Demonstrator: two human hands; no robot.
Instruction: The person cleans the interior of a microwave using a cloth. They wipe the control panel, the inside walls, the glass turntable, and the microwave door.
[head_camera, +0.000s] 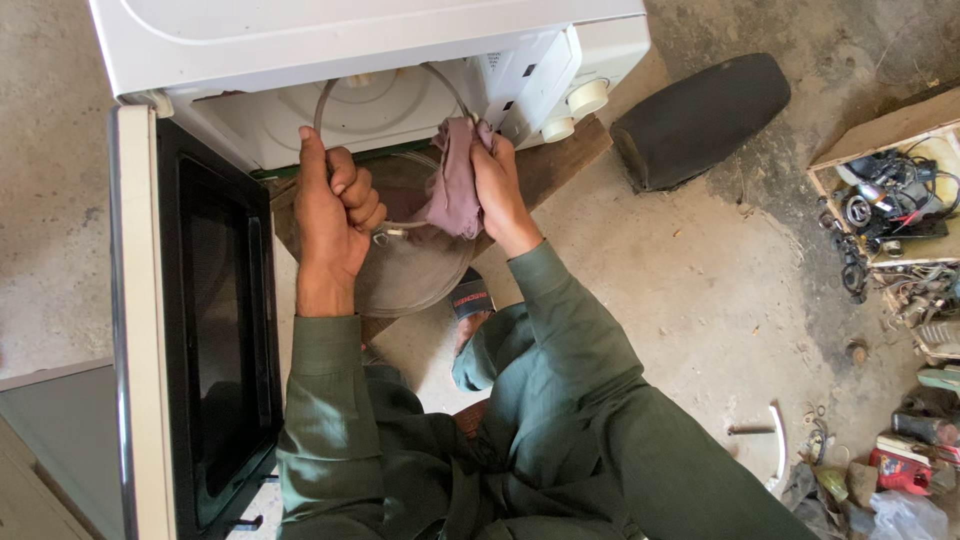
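Observation:
A white microwave oven (330, 50) sits in front of me with its dark glass door (205, 320) swung open to the left. A round glass turntable plate (405, 265) is half out of the oven's opening. My left hand (332, 215) grips the plate's left rim, thumb up. My right hand (492, 185) holds a crumpled mauve cloth (455, 180) pressed against the plate's upper right part. Both arms wear green sleeves.
The oven rests on a wooden board (560, 155) on a concrete floor. A black cushion-like object (700, 115) lies to the right. A wooden tray of motors and wires (890, 200) and scattered scrap parts (900, 460) fill the right edge. My sandalled foot (470, 305) shows below the plate.

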